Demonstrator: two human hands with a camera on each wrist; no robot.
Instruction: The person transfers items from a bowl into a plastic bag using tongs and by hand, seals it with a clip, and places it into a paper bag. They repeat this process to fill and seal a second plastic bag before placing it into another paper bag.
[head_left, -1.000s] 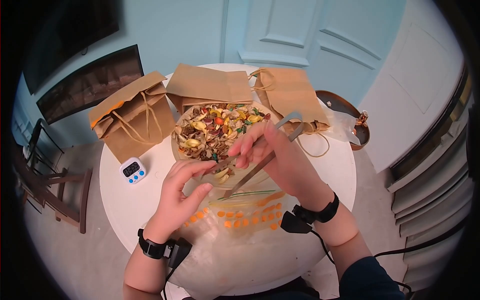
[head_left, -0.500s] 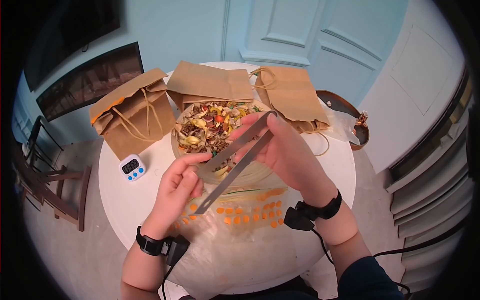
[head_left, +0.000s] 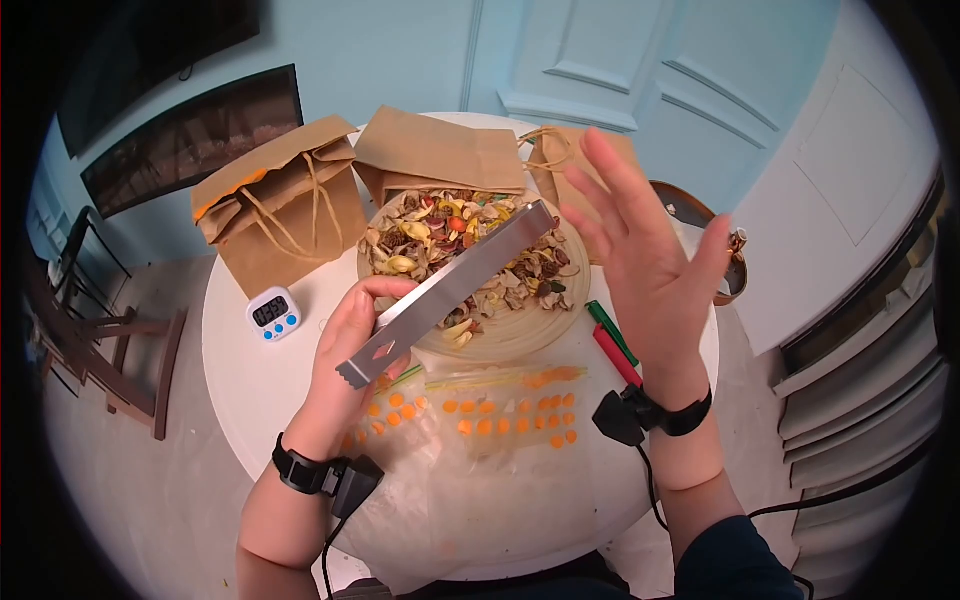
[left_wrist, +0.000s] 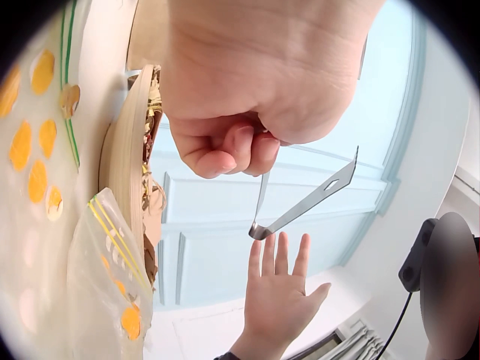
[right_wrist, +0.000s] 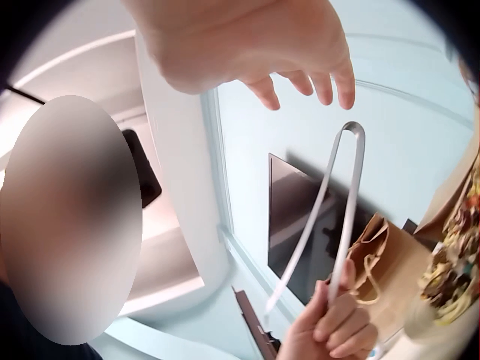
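Note:
Metal tongs (head_left: 450, 290) slant above a round wooden plate (head_left: 545, 335) heaped with dried petals and potpourri (head_left: 415, 235). My left hand (head_left: 345, 350) grips one arm of the tongs near its end; the other arm stands free, its toothed tip towards me. The left wrist view shows curled fingers (left_wrist: 240, 146) round that arm. My right hand (head_left: 645, 270) is raised beside the bent end of the tongs (right_wrist: 351, 165), fingers spread, holding nothing. Clear zip bags (head_left: 500, 400) with orange dots lie in front of the plate.
Brown paper bags (head_left: 285, 220) stand behind and left of the plate. A white timer (head_left: 273, 313) sits at the left. Green (head_left: 612, 335) and red (head_left: 617, 357) pens lie right of the plate. A dark round tray (head_left: 680, 205) is at the back right.
My right hand has let go of the tongs and moved right, its fingers spreading. My left hand now holds the tongs by one arm. The pens have come into view.

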